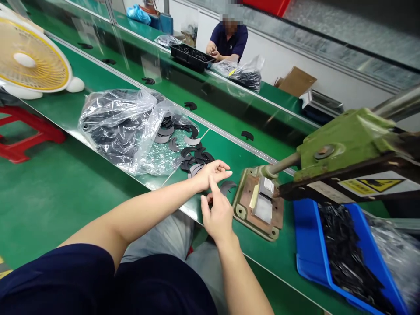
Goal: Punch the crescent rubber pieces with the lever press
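My left hand (212,173) reaches in over the bench edge, its fingers stretched out and nothing visible in them. Just below it, my right hand (219,214) has thumb and index finger apart, and the index fingertip meets or overlaps the left hand. Beside the fingers lies a dark crescent-shaped piece (227,188). More crescent pieces (188,152), black and grey, are heaped behind my left hand, spilling from a clear plastic bag (114,122). To the right of my hands stands a green hand press (334,144), with a metal block (263,209) on its base plate.
A blue bin (306,245) of black parts stands at right. Behind a low clear panel, a conveyor belt (223,118) carries spaced black pieces. A yellow fan (29,57) is at left, above a red stool (29,131). Across the belt sits a person (229,39) near a black tray (190,65).
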Available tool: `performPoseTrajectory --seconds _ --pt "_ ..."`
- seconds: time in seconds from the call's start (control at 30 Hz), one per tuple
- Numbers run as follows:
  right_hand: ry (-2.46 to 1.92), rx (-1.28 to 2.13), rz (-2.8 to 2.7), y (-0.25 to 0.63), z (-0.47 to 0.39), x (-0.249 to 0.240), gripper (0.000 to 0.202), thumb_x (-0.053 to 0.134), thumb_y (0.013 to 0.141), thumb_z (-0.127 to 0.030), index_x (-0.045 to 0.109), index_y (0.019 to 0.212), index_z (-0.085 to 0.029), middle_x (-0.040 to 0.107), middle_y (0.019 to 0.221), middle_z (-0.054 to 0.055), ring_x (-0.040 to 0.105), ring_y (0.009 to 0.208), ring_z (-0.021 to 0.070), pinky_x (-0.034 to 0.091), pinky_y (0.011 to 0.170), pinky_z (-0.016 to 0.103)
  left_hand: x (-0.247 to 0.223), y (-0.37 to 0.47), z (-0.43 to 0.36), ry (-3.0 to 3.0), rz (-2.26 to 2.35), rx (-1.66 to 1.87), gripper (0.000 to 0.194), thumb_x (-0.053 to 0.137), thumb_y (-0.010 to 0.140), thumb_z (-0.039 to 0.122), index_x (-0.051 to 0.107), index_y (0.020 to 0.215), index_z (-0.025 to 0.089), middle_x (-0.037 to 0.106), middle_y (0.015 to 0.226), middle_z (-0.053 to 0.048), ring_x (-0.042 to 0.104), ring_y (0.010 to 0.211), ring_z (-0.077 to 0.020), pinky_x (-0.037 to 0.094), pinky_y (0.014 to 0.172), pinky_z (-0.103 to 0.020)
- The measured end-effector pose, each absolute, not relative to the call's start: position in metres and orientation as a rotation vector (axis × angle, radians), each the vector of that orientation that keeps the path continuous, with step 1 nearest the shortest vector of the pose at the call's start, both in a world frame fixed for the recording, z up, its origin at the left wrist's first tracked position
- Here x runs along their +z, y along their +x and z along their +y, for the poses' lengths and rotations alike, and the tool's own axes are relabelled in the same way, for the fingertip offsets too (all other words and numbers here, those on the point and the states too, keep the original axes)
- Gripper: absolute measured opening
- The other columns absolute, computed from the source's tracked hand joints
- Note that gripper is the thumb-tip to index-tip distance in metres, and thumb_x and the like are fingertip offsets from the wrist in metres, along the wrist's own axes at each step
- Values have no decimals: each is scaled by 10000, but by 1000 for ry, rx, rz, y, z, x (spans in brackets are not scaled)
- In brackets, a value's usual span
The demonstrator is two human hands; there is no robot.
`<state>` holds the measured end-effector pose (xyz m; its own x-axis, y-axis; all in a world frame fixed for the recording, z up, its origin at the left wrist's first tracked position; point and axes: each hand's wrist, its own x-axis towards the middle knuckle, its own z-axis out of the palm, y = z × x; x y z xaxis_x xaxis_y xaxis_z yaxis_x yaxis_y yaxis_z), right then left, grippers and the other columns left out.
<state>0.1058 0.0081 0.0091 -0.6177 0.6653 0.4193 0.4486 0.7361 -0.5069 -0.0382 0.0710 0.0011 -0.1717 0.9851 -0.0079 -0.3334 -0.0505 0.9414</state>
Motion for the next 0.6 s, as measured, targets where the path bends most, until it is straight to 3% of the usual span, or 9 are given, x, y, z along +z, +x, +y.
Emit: performPoseTrajectory --seconds 0.33,0.6 --pt "-829 589 -2278 107 3 10 653 515 1054 -297 297 1664 -210 671 908 15 623 841 162 532 827 347 -15 -38 77 912 1071 1513 501 904 765 512 663 1032 163 549 722 69 438 557 -45 325 544 -226" --pt "-656 648 -2280 119 -4 9 481 529 1041 -246 506 1521 -227 666 894 12 626 822 142 539 826 329 -3 -37 72 933 1135 1489 521 911 730 533 665 993 157 561 693 65 473 547 -59 358 531 -223"
